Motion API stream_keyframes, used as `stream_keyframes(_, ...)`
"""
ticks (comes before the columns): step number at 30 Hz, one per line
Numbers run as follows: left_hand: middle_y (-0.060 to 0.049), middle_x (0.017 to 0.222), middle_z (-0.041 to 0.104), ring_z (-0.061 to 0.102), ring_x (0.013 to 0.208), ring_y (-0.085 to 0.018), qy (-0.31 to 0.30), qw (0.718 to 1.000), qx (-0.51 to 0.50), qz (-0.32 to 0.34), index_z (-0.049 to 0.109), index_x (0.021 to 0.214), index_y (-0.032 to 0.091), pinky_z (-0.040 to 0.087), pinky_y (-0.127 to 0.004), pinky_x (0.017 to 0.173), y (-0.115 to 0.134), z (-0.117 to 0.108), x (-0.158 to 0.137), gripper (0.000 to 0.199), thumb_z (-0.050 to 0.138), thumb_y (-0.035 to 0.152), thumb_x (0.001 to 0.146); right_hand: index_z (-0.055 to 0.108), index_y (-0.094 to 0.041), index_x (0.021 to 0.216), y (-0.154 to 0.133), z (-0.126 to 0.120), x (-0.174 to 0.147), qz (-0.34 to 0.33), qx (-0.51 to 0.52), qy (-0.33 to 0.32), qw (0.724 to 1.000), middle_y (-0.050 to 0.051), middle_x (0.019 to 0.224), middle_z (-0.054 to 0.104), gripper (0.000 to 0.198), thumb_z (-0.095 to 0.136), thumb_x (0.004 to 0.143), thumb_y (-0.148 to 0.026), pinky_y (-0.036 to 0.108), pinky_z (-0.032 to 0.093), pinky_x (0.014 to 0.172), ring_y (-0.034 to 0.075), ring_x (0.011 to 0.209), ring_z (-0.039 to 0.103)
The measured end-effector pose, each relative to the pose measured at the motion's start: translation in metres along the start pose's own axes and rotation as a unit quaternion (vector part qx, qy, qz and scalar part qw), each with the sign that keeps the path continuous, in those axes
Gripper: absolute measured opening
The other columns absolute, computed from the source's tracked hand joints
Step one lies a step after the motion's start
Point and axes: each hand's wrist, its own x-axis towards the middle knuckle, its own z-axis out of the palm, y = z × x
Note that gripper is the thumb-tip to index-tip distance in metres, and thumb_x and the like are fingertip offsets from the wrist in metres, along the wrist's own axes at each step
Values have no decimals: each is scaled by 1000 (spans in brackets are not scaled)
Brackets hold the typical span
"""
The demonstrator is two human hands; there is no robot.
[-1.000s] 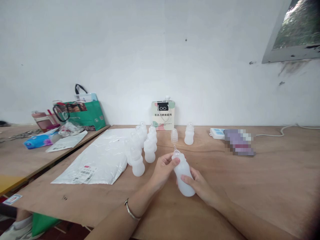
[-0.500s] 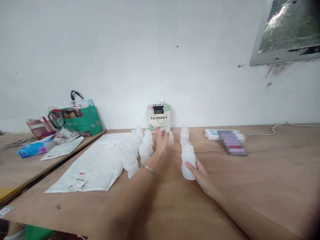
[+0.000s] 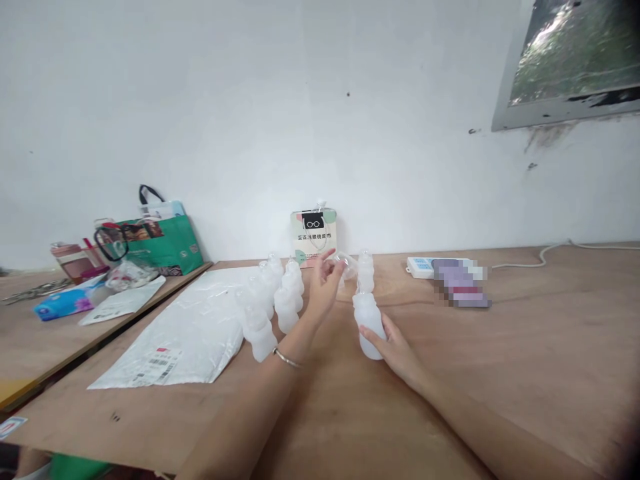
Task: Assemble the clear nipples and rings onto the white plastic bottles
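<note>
My right hand (image 3: pixel 397 343) is wrapped round a frosted white baby bottle (image 3: pixel 369 321), which leans a little to the left and has a clear nipple on top. Beyond it, my left hand (image 3: pixel 325 280) pinches a clear domed bottle cap (image 3: pixel 347 264) between thumb and fingers, tilted in the air. Another capped baby bottle (image 3: pixel 365 272) stands upright behind the held one. To the left of my left forearm, several more capped baby bottles (image 3: pixel 287 310) stand in rows. Something pale below the cap is partly hidden by my fingers.
A white plastic mailing bag (image 3: pixel 195 333) lies flat on the wooden table (image 3: pixel 500 373) at left. A paper gift bag (image 3: pixel 313 233) stands against the wall. At right are a white power strip (image 3: pixel 420 268) and a blurred purple item (image 3: pixel 460 280). A green bag (image 3: pixel 180 240) sits far left.
My left hand has lifted the clear cap off the table and brought it right, towards the held bottle. The bottle in my right hand has tilted to the left.
</note>
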Motion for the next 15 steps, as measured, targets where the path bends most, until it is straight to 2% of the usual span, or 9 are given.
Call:
stream_keyframes(2,-4,86,61,56,84,-15,-88,996,24,10,50,114,19,43,-29,80,10,-2,-14,38,53,36,80,52,-21,109,-1,0,0,-18,-11,-4,1000,6,105,62,43,59,72,-43,36,45,84,23,97,57)
stream_keyframes(4,-4,93,61,55,86,-15,-136,989,56,7,56,109,20,43,-29,81,13,-4,-28,34,54,36,79,53,-21,107,-2,0,-1,-29,-29,-2,999,6,102,63,40,58,73,-42,36,45,83,23,94,58)
stream_keyframes(7,-4,102,60,53,91,-15,-135,989,59,-23,55,111,20,42,-30,85,8,-1,-43,35,53,36,80,55,-20,104,-2,-3,-2,-35,-58,-3,998,6,97,64,37,57,74,-41,36,46,80,23,90,59)
stream_keyframes(10,-5,101,60,54,92,-16,-118,991,29,-57,54,112,18,43,-31,85,3,6,-54,37,50,38,81,55,-19,103,0,-5,-4,-40,-84,4,996,6,95,64,38,57,73,-41,35,46,78,23,88,59)
stream_keyframes(15,-7,104,59,54,96,-19,-122,990,1,-66,52,114,17,44,-32,86,2,16,-59,40,49,40,81,55,-18,102,2,-4,-6,-34,-105,37,993,7,96,65,38,56,73,-43,35,46,77,23,87,59)
